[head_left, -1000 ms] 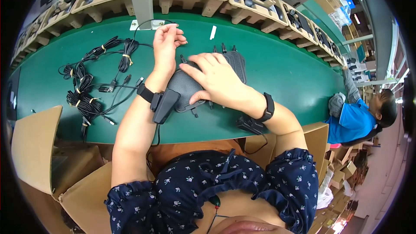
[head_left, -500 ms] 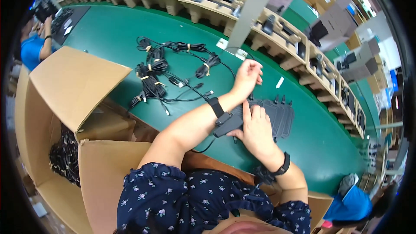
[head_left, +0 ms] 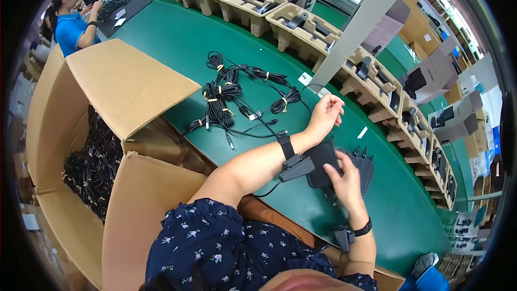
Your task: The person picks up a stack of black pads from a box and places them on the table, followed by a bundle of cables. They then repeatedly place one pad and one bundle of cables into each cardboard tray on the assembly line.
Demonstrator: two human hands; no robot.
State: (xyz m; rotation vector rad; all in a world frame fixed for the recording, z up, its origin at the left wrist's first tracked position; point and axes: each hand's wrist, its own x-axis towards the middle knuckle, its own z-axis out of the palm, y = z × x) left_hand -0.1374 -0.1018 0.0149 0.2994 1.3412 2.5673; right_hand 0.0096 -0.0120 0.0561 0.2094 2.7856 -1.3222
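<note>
My right hand (head_left: 344, 179) grips a black flat rectangular piece (head_left: 321, 157) by its right side, the thumb lying on its face. The piece is tilted up, partly behind the dark device strapped to my left wrist. Beneath and to the right lie black flat panels with small prongs (head_left: 365, 171), half covered by my hand. My left hand (head_left: 325, 116) hovers over the green table beyond the piece, fingers loosely curled and nothing visible in them. To its left lie black cables bundled with light ties (head_left: 218, 109), their plugs loose; one cable runs to behind that hand.
A large open cardboard box (head_left: 132, 87) with many black cables inside stands at the left. Moulded trays (head_left: 301, 26) holding black parts line the far edge of the green table (head_left: 291, 213). A grey post (head_left: 360, 29) rises there. A person in blue (head_left: 72, 32) works at far left.
My right hand has raised the black flat piece off the panels and tilted it. The left hand stays loosely curled. The view has shifted, showing more of the box and the person at left.
</note>
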